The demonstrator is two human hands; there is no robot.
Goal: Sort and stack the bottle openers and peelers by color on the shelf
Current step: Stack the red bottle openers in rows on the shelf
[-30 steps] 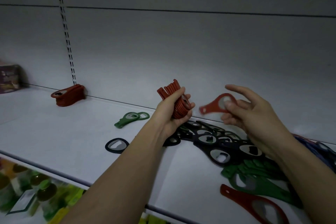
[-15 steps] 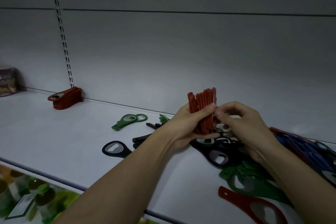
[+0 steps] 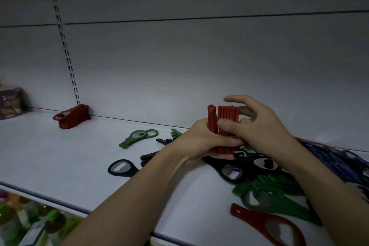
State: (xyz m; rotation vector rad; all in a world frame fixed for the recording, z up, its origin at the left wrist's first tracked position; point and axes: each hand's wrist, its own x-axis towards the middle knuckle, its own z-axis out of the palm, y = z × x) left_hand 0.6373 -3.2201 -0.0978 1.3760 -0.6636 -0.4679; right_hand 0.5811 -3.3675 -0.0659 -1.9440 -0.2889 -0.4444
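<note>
My left hand point(image 3: 201, 142) grips a stack of red bottle openers point(image 3: 225, 118), held on edge above the shelf point(image 3: 60, 156). My right hand point(image 3: 257, 126) holds the same stack from the right, thumb pressed on its front, index finger raised. A finished red stack point(image 3: 71, 117) stands at the back left. Loose openers lie under and around my hands: a green pair point(image 3: 139, 137), a black one point(image 3: 121, 168), a black pile point(image 3: 245, 168), a green pile point(image 3: 275, 191), blue ones point(image 3: 339, 162) and one red opener point(image 3: 267, 223) near the front.
The shelf's back wall carries a slotted upright point(image 3: 65, 52). A purple box point(image 3: 10, 104) sits at the far left. Below the shelf's front edge point(image 3: 40, 197), green and yellow goods point(image 3: 30, 223) fill a lower shelf.
My right hand brought a single red opener to the stack in my left hand and now holds the stack too. The stack sits more upright.
</note>
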